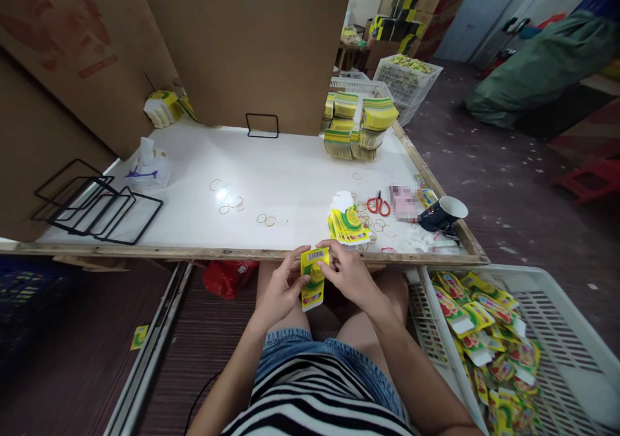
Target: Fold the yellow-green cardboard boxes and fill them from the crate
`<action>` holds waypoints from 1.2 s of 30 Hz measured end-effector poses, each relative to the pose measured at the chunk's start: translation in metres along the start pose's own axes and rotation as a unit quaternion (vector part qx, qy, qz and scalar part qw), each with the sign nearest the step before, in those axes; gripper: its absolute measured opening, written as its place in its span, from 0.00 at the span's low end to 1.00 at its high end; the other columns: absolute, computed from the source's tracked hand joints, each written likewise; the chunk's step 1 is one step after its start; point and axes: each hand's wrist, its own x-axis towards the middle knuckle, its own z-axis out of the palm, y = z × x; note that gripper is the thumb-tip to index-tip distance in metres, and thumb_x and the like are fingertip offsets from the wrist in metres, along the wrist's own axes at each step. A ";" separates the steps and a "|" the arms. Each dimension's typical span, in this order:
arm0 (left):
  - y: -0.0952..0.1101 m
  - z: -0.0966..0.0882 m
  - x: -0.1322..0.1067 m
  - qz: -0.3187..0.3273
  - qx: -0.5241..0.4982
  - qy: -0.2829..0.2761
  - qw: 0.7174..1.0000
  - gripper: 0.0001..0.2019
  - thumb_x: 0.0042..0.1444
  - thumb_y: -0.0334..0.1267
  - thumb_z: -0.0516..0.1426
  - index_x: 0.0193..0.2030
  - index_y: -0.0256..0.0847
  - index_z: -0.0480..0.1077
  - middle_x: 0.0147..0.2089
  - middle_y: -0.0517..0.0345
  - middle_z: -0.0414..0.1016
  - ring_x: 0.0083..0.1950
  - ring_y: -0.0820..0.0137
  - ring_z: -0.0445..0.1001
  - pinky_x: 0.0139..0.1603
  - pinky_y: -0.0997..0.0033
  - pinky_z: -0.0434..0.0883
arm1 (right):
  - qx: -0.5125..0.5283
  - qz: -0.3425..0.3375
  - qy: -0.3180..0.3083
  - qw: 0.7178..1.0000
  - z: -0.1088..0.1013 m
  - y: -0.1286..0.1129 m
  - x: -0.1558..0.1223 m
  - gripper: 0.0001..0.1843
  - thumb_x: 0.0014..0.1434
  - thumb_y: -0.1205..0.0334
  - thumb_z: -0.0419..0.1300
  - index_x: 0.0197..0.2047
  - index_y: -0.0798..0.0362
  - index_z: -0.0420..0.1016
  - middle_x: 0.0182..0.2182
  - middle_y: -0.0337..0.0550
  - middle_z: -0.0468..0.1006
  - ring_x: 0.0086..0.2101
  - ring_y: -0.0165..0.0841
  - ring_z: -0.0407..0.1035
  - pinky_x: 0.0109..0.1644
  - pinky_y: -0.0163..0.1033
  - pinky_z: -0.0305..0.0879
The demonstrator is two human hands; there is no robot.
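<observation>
Just in front of the table's near edge, over my lap, I hold a yellow and green printed packaging card [314,286] with a barcode near its top. My left hand [285,286] grips its left side between thumb and fingers. On the opposite side, my right hand [346,271] pinches the upper right edge, its thumb lying across the front. Beyond my right hand, a fanned pile of similar yellow cards [349,224] lies on the white table [194,223]. Loose rubber bands [380,226] are scattered beside that pile.
Red-handled scissors [378,205] and a dark mug [443,215] are at the table's right. Banded card stacks [361,129] stand behind them. A white plastic crate [571,332] with filled yellow packs is at lower right. Black wire racks [101,207] and a tissue pack [148,170] sit left.
</observation>
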 end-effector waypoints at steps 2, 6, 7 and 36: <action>0.001 0.000 0.001 0.000 -0.028 0.007 1.000 0.27 0.58 0.39 0.58 0.63 0.41 0.57 0.53 0.45 0.74 0.52 0.61 0.75 0.50 0.65 0.73 | -0.003 -0.005 0.007 1.000 0.000 0.000 -0.001 0.14 0.57 0.63 0.57 0.48 0.52 0.70 0.19 0.29 0.59 0.21 0.28 0.57 0.28 0.33 0.53; 0.005 0.001 0.003 -0.001 -0.066 0.009 0.998 0.27 0.55 0.39 0.62 0.60 0.39 0.60 0.50 0.46 0.77 0.49 0.61 0.76 0.47 0.67 0.73 | 0.032 -0.012 0.040 0.999 0.000 0.005 -0.003 0.12 0.60 0.58 0.58 0.45 0.53 0.74 0.21 0.33 0.65 0.23 0.28 0.60 0.29 0.33 0.57; 0.006 0.001 0.003 0.001 -0.071 0.007 0.997 0.26 0.55 0.38 0.62 0.59 0.39 0.61 0.49 0.47 0.77 0.49 0.61 0.77 0.46 0.67 0.73 | 0.043 -0.016 0.060 0.997 0.001 0.007 -0.004 0.12 0.61 0.57 0.58 0.45 0.52 0.75 0.25 0.36 0.70 0.25 0.29 0.63 0.31 0.34 0.59; -0.009 -0.025 0.001 0.001 0.062 0.114 0.992 0.18 0.56 0.41 0.59 0.52 0.37 0.69 0.47 0.47 0.78 0.51 0.63 0.76 0.55 0.60 0.72 | -0.225 0.244 0.227 0.916 -0.035 0.100 0.047 0.21 0.54 0.50 0.60 0.46 0.55 0.73 0.38 0.53 0.79 0.39 0.45 0.72 0.41 0.44 0.64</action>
